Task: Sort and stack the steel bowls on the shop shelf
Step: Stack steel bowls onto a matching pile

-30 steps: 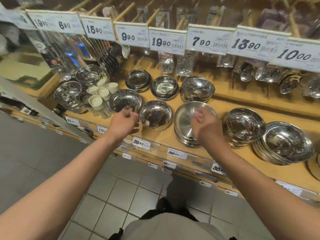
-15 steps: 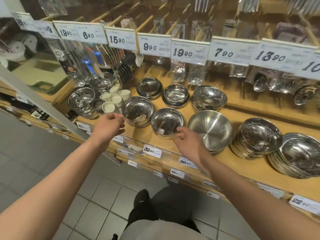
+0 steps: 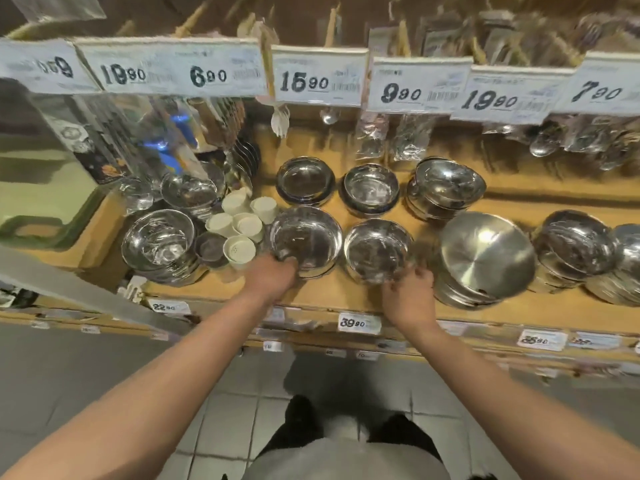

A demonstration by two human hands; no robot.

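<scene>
Left hand [image 3: 273, 276] grips the near rim of a bowl [image 3: 306, 239] on the shelf [image 3: 325, 296]. Right hand [image 3: 410, 292], fingers curled, touches the near rim of the next bowl [image 3: 377, 249]; grip uncertain. Stack [image 3: 485, 261] right of it.

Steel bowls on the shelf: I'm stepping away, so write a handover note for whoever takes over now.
Left hand grips the near rim of the front-left bowl. Right hand touches the near rim of the front-middle bowl; grip unclear. Done: brushed bowl stack sits to the right; three stacks line the back row. Left: the two bowls at hand and the cluttered bowls by the white cups.
</scene>
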